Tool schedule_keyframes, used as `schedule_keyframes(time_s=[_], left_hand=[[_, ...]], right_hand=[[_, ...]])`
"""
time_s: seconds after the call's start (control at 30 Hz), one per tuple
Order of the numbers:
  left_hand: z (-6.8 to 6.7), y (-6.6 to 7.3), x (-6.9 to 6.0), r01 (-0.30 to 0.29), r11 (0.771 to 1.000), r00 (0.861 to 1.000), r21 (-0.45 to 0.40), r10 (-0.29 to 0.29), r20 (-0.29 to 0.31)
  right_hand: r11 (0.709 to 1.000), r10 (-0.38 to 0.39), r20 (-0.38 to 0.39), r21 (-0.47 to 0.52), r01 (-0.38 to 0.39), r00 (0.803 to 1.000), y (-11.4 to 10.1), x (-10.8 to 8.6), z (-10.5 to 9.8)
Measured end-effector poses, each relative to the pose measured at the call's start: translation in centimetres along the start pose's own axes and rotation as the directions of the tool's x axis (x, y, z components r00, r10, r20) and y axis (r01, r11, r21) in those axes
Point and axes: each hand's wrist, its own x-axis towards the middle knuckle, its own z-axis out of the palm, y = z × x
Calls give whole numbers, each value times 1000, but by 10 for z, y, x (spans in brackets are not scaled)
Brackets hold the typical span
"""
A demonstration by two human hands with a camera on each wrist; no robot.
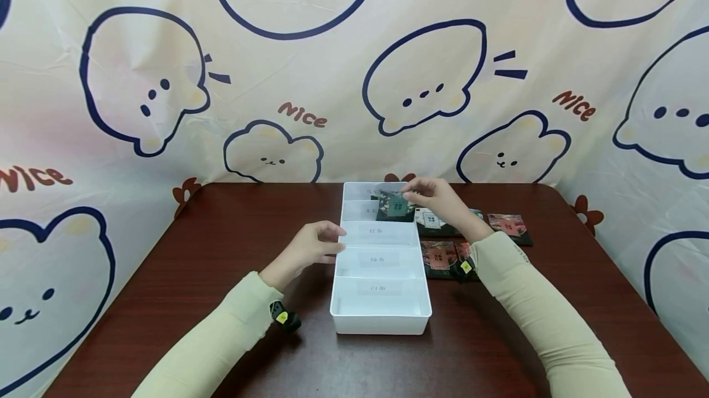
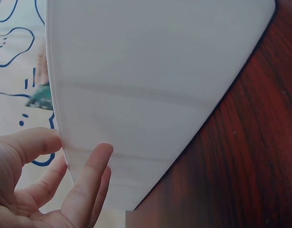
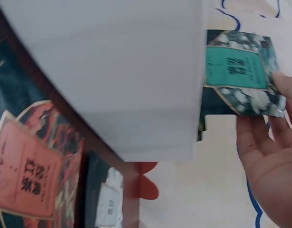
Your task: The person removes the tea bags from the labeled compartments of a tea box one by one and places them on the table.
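A long white divided box with labelled compartments stands on the table. My right hand pinches the edge of a flat tea packet with a green label over the box's far compartments. In the right wrist view the green tea packet sticks out past the rim, the fingers at its outer end. A sliver of another dark packet shows behind it. On the box's left side, my left hand touches the rim with its fingertips. The left wrist view shows fingers extended along the outer wall, holding nothing else.
Right of the box lie a red-labelled packet, a white-labelled packet and another red-labelled packet. The right forearm partly covers some packets. A printed cloth hangs behind the dark wooden table.
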Motion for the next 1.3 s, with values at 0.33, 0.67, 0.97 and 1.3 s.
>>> schedule_keyframes(time_s=[0.33,0.67,0.97,1.3], left_hand=[[0,1,-2,0,1000,1000,2,0,-1],[0,2,-2,3,1000,1000,4,-3,-6],[0,1,-1,-4,1000,1000,4,4,-4],[-1,0,-2,-23,1000,1000,0,23,8]], right_hand=[[970,-92,-221,200,138,971,-22,-11,-18],[968,-122,-342,166,188,932,-22,-28,-39],[936,-66,-391,295,193,918,-12,-55,-64],[992,77,-452,123,-24,889,17,-88,-95]])
